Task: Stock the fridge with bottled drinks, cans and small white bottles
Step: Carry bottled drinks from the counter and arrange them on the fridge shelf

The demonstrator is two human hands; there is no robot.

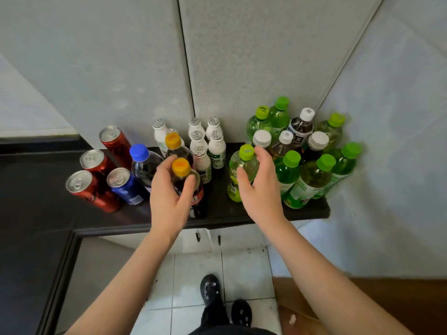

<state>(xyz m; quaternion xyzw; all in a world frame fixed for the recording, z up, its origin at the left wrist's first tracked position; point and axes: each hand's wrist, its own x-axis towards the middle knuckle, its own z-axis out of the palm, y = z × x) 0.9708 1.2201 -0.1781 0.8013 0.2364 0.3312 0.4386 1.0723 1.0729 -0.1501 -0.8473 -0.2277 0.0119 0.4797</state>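
— Grey wall panels (121,56) stood behind the black shelf (222,206). What did the hands do?
— The left hand (169,197) had its fingers curled tight round a dark bottle with an orange cap (181,166), near the front edge.
— And the right hand (261,189)?
— Its thumb and fingers wrapped round a green bottle (243,163) in the middle. Red cans (116,141) sat at the left, and small white bottles (216,151) stood at the far side.

There are three red cans (116,146), one blue can (125,187), seven small white bottles (217,151), two orange-capped bottles (173,140), one blue-capped bottle (139,152), seven green-capped bottles (312,180) and four white-capped bottles (301,126).
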